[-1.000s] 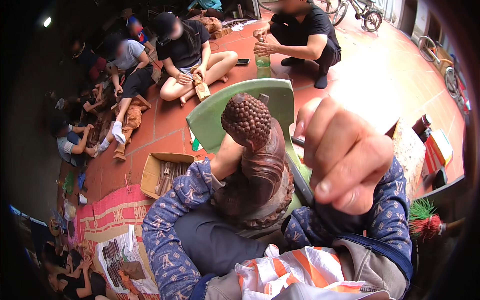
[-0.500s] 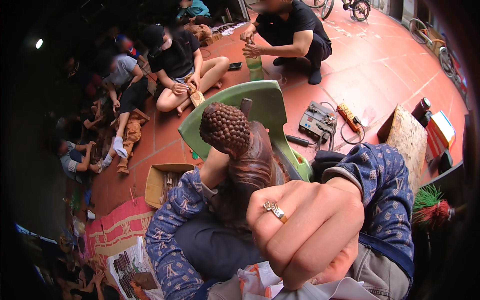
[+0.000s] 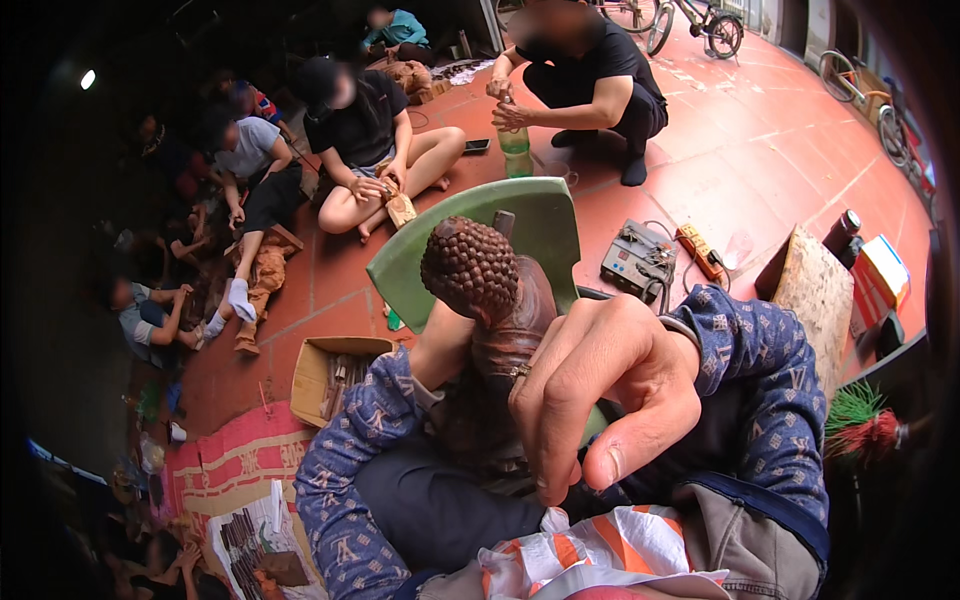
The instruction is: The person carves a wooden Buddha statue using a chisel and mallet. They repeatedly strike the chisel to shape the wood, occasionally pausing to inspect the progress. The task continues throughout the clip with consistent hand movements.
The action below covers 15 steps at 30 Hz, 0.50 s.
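Observation:
A dark brown carved wooden statue [image 3: 515,310], its head covered in round curls, stands tilted in front of my lap. My left hand [image 3: 443,335] reaches behind the statue's near-left side; its fingers are hidden there. Close to the camera, my right hand [image 3: 610,375] hangs over the statue's right side, fingers curved down and thumb apart from them, with nothing visible between. A ring shows on one finger. Just below those fingertips, a white and orange plastic sheet [image 3: 600,545] lies across my lap. Behind the statue stands a green plastic chair [image 3: 430,240].
Left of me are a cardboard box [image 3: 325,360] of tools and a row of tools on white sheeting [image 3: 240,520]. To the right sit a grey control box [image 3: 638,255], an orange power strip [image 3: 700,248] and a wooden board [image 3: 815,300]. Several people sit ahead and left.
My right hand has risen from the plastic sheet toward the statue, its closed fingers loosening. The statue and the chair appear slightly lower and farther right in view.

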{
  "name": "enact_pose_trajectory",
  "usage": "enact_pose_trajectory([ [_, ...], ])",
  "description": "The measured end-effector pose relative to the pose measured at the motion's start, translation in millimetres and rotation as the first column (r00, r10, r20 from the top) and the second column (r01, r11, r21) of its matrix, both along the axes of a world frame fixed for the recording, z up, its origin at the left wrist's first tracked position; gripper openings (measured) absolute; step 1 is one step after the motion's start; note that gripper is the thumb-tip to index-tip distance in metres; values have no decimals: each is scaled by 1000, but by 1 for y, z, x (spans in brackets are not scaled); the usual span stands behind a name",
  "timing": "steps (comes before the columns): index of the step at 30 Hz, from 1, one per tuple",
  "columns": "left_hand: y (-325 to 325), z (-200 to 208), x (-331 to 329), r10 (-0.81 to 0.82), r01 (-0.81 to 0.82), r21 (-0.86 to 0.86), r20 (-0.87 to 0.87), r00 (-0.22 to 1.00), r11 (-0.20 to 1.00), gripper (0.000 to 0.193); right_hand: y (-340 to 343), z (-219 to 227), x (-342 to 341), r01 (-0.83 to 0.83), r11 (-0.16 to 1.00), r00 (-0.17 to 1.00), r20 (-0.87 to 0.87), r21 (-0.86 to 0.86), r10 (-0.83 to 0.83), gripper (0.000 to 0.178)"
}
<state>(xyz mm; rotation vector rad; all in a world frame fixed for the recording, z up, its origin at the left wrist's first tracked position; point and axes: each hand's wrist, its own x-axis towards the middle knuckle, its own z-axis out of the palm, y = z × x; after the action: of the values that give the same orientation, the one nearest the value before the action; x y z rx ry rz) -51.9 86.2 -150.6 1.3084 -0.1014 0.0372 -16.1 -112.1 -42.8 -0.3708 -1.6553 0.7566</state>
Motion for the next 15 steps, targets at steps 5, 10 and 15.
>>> enact_pose_trajectory([
  [5, 1, -8, 1, 21, -31, -94, -108, 994, 995, 25, -7, -3, -26, -154, 987, 971, 192, 46, 143, 13],
  [10, -5, 9, -6, 43, -41, 16, -79, 996, 999, 26, -6, 2, -29, -243, 970, 956, 176, 20, 235, 20],
  [15, -3, 8, -7, 24, -33, 172, 54, 998, 985, 36, -19, 6, -36, -345, 936, 886, 306, -62, 347, 26],
])
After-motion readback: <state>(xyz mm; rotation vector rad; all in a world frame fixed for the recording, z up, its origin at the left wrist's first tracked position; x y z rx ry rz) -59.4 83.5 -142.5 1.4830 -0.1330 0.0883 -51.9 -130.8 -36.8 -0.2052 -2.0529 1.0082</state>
